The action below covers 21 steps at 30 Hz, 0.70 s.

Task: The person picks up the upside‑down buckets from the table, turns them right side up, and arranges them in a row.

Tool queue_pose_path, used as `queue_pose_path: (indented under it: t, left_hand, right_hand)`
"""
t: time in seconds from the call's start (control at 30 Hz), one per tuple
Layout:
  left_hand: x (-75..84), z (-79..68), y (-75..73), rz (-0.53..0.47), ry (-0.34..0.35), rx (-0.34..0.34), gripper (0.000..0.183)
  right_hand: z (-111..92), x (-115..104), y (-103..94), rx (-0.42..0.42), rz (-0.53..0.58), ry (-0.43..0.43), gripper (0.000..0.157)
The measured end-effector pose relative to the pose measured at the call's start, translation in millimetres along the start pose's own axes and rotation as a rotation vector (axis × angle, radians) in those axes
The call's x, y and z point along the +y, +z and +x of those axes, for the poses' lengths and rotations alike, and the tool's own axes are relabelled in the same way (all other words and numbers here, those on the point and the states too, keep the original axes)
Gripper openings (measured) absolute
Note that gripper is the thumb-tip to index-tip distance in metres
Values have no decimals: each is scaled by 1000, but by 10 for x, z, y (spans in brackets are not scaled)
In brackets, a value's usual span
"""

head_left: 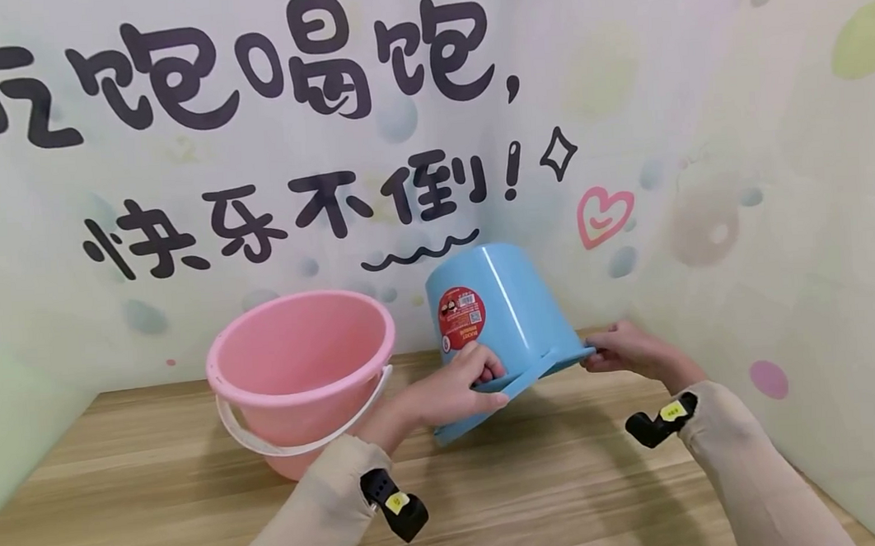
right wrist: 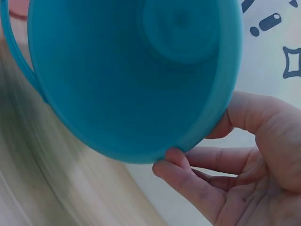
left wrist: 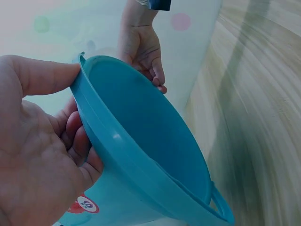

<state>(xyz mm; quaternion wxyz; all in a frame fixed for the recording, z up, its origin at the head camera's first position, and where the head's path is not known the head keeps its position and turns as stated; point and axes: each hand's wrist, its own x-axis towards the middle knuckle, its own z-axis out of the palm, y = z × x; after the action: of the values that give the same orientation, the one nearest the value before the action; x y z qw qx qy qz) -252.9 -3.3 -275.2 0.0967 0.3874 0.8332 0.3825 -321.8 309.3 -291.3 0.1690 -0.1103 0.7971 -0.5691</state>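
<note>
Blue plastic bucket [head_left: 516, 302], tilted mouth-down over the wooden table [head_left: 509, 500] — left hand [head_left: 457, 389] and right hand [head_left: 632, 352] each pinch its rim between thumb and fingers — just beside the pink bucket [head_left: 307, 416]

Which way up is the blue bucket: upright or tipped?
The blue bucket is tipped, mouth slanting downward: the head view shows its base above its rim.
</note>
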Motion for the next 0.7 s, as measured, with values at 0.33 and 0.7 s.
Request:
queue_pose_path:
  t: [0.33, 0.7]
  left_hand:
    - [40, -39, -129, -153, -25, 14, 24]
    - [111, -15, -259, -276, -126, 13, 27]
  right_hand:
    - [-39, -190, 113, 59, -12, 15, 32]
    - [-58, -305, 159, 111, -85, 37, 31]
